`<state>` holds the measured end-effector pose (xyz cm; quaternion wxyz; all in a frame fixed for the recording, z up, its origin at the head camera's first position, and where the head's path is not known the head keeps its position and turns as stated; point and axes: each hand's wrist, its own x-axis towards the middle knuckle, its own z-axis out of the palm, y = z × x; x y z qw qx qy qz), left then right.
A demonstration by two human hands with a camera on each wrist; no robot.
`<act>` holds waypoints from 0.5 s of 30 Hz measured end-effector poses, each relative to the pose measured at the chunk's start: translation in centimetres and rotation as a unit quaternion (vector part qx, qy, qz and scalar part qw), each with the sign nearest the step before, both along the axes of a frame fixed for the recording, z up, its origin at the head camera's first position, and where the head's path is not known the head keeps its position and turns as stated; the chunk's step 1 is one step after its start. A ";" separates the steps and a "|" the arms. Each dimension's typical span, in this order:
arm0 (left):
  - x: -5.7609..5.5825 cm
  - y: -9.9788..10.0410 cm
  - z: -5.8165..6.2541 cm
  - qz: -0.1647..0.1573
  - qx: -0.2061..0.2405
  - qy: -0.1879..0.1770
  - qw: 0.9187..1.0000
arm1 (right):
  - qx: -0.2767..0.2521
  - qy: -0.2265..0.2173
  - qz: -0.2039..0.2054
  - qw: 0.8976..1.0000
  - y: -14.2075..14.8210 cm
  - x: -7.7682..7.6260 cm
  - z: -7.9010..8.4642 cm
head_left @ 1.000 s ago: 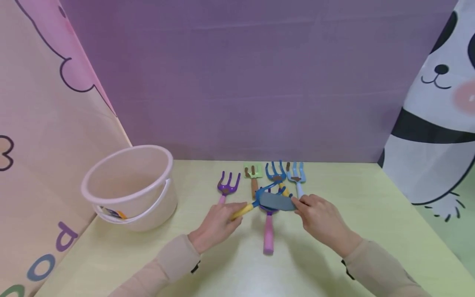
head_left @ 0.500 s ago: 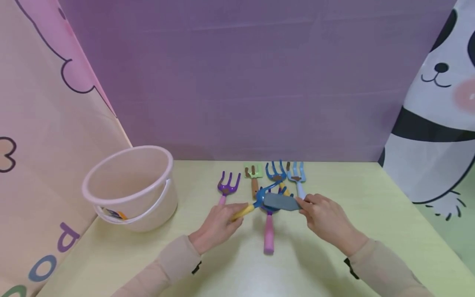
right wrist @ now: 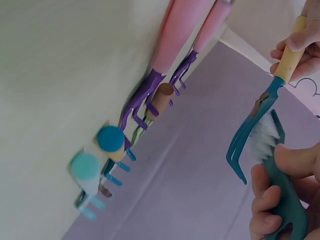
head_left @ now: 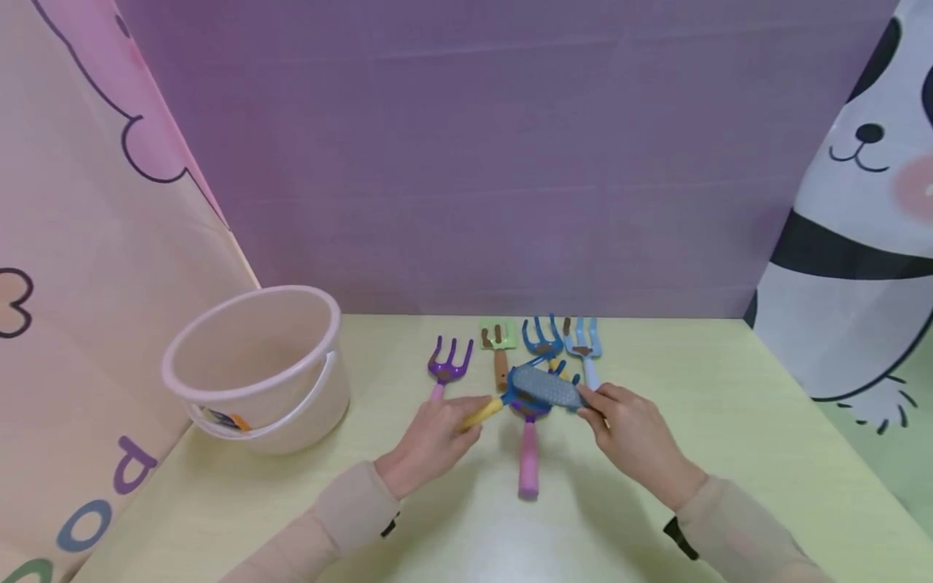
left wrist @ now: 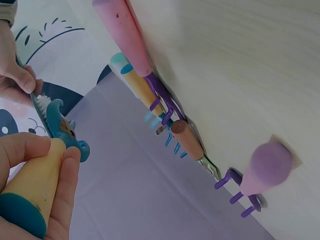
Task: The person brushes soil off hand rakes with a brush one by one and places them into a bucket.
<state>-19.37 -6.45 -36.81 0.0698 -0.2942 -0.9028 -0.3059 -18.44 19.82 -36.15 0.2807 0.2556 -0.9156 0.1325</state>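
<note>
In the head view my left hand grips the yellow handle of a small blue garden rake, raised above the table. My right hand holds a blue-grey scrub brush by its handle end, over the rake's head. The right wrist view shows the brush with white bristles against the tines' side of the rake. A brown patch marks the base of its tines. Below the held rake lies a purple rake with a pink handle, its head partly hidden.
Behind the hands lie a purple rake, a green rake, a blue rake and a light blue rake, with brown patches. A white bucket stands left. A purple cloth hangs at the table's back edge.
The brush slid slightly right, then back left over the rake's head, and has tilted so that its dotted face shows. My left hand and the rake have hardly moved.
</note>
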 end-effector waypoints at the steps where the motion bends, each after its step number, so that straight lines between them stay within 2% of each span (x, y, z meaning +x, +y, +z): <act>1: 0.0 0.0 0.0 0.003 0.000 -0.005 1.000 | -0.011 -0.014 -0.004 1.000 -0.1 0.1 0.0; 5: -0.1 0.0 0.1 0.005 -0.007 -0.009 1.000 | -0.044 -0.073 -0.020 0.996 -0.6 0.2 0.1; 7: -0.1 0.0 0.1 0.005 -0.008 -0.004 1.000 | -0.039 -0.075 -0.020 0.996 -0.8 0.3 0.1; 11: 0.0 -0.4 0.0 0.005 -0.018 0.005 1.000 | 0.010 -0.037 -0.009 0.999 -1.0 0.4 0.2; 15: 0.0 -0.7 -0.3 0.005 -0.027 -0.002 1.000 | 0.077 0.030 0.016 0.996 -0.3 0.0 0.3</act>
